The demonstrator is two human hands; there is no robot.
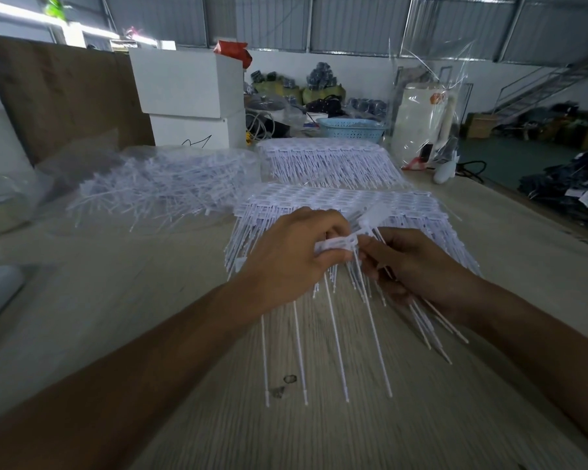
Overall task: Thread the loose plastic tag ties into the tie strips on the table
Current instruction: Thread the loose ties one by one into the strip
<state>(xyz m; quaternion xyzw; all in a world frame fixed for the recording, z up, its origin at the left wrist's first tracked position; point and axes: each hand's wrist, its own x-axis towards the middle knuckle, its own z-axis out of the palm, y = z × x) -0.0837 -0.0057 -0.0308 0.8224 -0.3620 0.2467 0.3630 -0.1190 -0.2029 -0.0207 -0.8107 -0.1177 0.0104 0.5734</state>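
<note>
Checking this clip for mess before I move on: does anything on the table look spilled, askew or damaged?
Two small dark marks stain the table near the long tie tails. The loose ties lie in a jumbled heap at left, unlike the neatly stacked strips. One tag sticks up askew above the left hand. Nothing looks broken.
</note>
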